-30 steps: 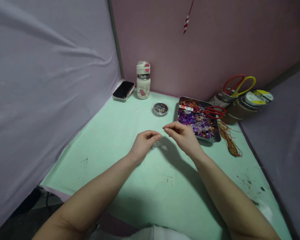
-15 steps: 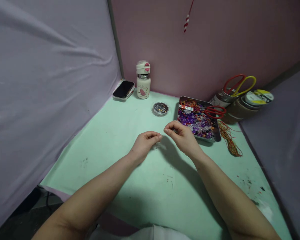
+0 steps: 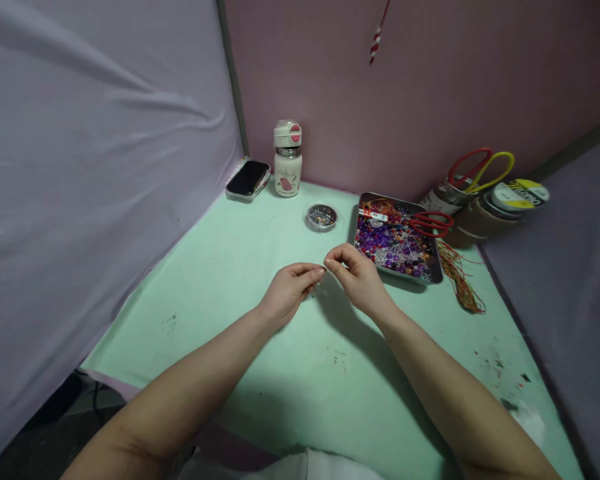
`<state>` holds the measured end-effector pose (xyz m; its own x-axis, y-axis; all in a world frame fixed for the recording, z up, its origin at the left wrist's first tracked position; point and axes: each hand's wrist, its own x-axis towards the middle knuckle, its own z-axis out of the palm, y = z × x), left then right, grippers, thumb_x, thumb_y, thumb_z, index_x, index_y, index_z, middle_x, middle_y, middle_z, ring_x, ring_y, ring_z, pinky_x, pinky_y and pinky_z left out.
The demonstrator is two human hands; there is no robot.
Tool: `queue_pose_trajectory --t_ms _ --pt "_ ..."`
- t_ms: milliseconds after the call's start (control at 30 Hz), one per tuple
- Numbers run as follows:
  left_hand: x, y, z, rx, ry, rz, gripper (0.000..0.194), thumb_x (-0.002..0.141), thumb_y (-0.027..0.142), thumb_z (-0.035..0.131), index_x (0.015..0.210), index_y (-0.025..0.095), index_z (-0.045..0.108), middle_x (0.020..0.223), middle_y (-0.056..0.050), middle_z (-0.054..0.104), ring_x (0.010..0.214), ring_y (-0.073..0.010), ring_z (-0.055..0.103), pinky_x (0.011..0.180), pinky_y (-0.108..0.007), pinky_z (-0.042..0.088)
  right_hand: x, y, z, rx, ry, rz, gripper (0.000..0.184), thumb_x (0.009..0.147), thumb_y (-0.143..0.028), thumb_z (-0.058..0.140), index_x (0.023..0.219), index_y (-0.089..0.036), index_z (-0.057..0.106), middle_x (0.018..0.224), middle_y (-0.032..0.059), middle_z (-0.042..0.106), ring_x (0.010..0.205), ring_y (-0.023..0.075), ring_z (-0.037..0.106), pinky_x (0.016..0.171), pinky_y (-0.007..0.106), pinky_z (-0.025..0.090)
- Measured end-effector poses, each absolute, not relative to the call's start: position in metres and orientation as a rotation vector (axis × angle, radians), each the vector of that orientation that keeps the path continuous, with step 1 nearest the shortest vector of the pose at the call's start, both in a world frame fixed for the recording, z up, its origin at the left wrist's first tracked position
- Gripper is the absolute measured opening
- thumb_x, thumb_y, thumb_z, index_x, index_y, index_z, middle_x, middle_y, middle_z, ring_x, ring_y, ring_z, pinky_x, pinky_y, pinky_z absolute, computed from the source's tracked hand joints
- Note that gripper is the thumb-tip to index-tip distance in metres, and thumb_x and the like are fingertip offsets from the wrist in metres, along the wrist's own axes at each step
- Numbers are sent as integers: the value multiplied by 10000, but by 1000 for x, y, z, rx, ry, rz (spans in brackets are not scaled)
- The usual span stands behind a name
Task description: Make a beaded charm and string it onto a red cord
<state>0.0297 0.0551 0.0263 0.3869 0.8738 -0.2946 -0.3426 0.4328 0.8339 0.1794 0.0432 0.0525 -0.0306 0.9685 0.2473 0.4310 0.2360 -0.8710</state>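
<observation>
Over the middle of the table, my left hand point(image 3: 291, 288) pinches with thumb and forefinger. Small clear, glinting bits, perhaps beads on a strand, hang just below its fingertips, mostly hidden by the hand. My right hand point(image 3: 356, 275) is closed in a pinch too, its tips almost meeting those of the left. What it holds is too fine to see. Just beyond the right hand lies a metal tray point(image 3: 405, 277) with purple, clear, red and orange beads point(image 3: 380, 239) and loose threads. Red-handled scissors point(image 3: 431, 224) rest on its right side.
A round clear case point(image 3: 322, 217) of small shiny pieces lies farther back. Behind stand a white bottle point(image 3: 287, 170) and a phone point(image 3: 249, 179). At right are a jar with red and yellow handles point(image 3: 490, 172), a lidded jar point(image 3: 495, 217) and a cord bundle point(image 3: 463, 283).
My right hand has shifted slightly left and now sits closer to the left fingertips. My left hand has stayed nearly in place; the clear bits beneath it show less.
</observation>
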Motion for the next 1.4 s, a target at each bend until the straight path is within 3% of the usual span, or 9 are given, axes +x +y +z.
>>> queue_pose_trajectory --t_ms 267,500,767,1100,1267,1400 --pt "29 56 26 774 879 873 244 619 328 790 754 146 700 691 -13 601 591 -74 453 594 -248 329 182 45 49 -1356 -1537 808 137 845 -302 566 771 -192 600 799 18 575 755 147 524 676 282 404" --pt "28 57 28 786 888 883 235 626 331 786 758 154 706 710 -27 614 606 -82 457 592 -245 338 186 46 50 -1421 -1410 950 280 879 -412 496 915 -199 675 765 22 596 682 139 512 619 282 403" --pt "29 58 31 734 894 949 230 611 330 791 725 154 696 682 -11 592 633 -88 479 593 -241 342 183 44 55 -1423 -1518 1003 202 779 -373 608 763 -174 640 744 20 628 703 143 543 641 279 420" --pt "29 58 33 723 878 981 188 641 299 775 731 159 689 745 -16 608 686 -94 485 604 -231 342 180 42 52 -1426 -1577 1021 222 789 -383 604 744 -168 637 733 17 629 685 138 544 617 267 420" --pt "27 58 35 855 869 1039 150 662 287 758 729 168 698 768 -23 644 735 -117 532 712 -262 392 179 42 50 -1394 -1614 1049 179 777 -344 621 851 -184 651 805 13 636 658 120 518 600 257 420" --pt "26 57 38 955 822 1086 117 678 276 733 708 168 701 771 -31 654 793 -146 562 796 -289 409 176 41 46 -1358 -1658 1013 131 797 -315 594 806 -197 649 762 1 617 637 116 494 583 253 398"
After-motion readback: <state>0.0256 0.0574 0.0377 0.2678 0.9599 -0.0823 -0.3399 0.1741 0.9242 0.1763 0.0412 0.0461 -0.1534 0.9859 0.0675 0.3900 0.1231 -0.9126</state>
